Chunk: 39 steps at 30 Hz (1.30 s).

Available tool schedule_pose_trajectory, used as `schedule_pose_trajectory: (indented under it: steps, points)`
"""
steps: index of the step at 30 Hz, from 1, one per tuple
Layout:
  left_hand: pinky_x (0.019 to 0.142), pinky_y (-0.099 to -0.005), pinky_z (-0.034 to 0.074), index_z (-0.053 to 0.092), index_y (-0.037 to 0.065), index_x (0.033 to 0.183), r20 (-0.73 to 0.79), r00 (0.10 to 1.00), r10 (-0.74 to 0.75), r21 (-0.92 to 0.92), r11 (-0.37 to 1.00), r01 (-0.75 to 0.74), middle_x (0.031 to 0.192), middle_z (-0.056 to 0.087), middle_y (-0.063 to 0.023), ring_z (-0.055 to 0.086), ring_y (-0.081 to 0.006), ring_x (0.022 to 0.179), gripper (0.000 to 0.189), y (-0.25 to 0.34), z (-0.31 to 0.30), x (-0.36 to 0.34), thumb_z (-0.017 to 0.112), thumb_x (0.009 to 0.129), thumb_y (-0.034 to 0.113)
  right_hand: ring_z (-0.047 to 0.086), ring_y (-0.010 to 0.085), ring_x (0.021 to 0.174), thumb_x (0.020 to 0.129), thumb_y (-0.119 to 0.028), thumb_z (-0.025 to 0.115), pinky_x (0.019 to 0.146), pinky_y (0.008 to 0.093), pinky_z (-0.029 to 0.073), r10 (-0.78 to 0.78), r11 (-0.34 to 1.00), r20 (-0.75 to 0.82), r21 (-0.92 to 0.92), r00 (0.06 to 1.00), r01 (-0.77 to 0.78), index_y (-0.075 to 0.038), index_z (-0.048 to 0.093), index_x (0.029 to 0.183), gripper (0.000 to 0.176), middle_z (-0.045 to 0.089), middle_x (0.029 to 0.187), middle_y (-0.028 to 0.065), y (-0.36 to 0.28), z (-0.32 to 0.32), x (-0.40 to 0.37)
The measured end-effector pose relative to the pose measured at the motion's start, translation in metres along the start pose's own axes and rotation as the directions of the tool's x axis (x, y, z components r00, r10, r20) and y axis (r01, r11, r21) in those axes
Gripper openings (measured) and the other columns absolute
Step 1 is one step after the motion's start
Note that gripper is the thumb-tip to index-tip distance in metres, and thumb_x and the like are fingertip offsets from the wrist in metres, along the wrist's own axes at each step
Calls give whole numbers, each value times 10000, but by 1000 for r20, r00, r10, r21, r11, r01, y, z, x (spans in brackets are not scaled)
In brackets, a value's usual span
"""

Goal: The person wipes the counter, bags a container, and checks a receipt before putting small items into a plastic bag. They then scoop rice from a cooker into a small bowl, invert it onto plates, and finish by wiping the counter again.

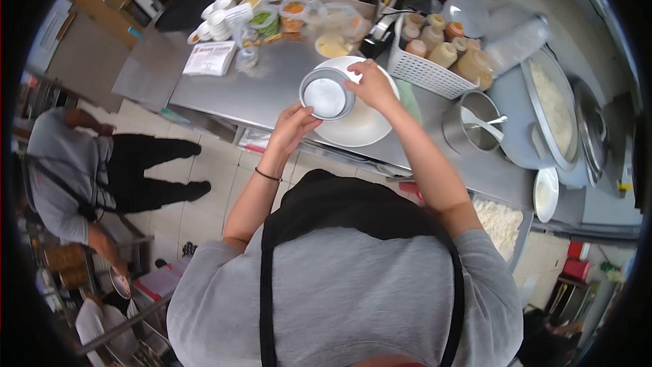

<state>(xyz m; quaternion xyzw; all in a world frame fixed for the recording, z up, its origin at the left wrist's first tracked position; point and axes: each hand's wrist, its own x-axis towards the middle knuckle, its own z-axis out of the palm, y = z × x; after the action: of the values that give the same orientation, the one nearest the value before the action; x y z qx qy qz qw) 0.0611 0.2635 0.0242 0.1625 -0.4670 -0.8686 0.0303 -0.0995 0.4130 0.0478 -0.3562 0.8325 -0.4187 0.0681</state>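
My left hand [295,127] grips the lower left rim of a round grey metal bowl [326,98], thumb on top and fingers underneath. The right side of that rim is in my right hand [375,86], its fingers bent over the edge. White shows inside the metal bowl; whether it is powder or the bare bottom I cannot tell. Beneath it stands a wide white bowl [363,129], partly covered by the metal bowl and my right hand. A pale green cloth [408,102] lies at the white bowl's right side.
A white basket of sauce bottles [428,75] stands behind my right arm. To its right are a steel pot [471,122] with a utensil and a large pan of rice [551,105]. Food tubs [293,15] and a paper stack [209,58] line the back left. A co-worker [68,170] stands left.
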Motion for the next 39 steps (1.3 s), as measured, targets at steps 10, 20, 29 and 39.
schedule_pose_trajectory:
  steps: [10, 20, 29, 39]
  points:
    - [820, -305, 451, 471, -24, 1173, -80, 943, 324, 669, 719, -190, 1113, 523, -143, 536, -206, 968, 495, -10, -15, 27, 662, 776, 200, 568, 363, 662, 678, -133, 565, 609, 418, 440, 255, 922, -428, -163, 867, -351, 13, 592, 721, 154, 574, 684, 209, 54, -138, -81]
    - [692, -370, 537, 409, -57, 1140, -19, 967, -253, 193, 948, 252, 1016, 565, -168, 605, -265, 862, 406, -59, -56, 53, 526, 797, 126, 603, 355, 820, 709, -110, 547, 727, 427, 473, 374, 665, -782, -149, 499, -732, 30, 622, 873, 228, 612, 810, 240, 142, -217, -166]
    - [698, -424, 544, 453, -67, 1092, 95, 966, -242, 105, 967, 232, 1037, 553, -177, 591, -297, 904, 407, -55, -52, 43, 466, 695, 18, 583, 360, 831, 725, -269, 634, 750, 391, 471, 357, 882, -530, -79, 769, -464, 7, 552, 1072, 451, 595, 938, 196, 51, -133, -196]
    - [790, -404, 506, 418, -109, 1130, 424, 846, -324, 223, 942, 249, 1065, 547, -197, 580, -294, 940, 446, -46, 141, -9, 480, 700, -8, 621, 177, 704, 793, -134, 538, 614, 267, 539, 662, 502, -256, 849, 705, -163, -41, 319, 1308, 567, 586, 971, 131, -24, -132, -335]
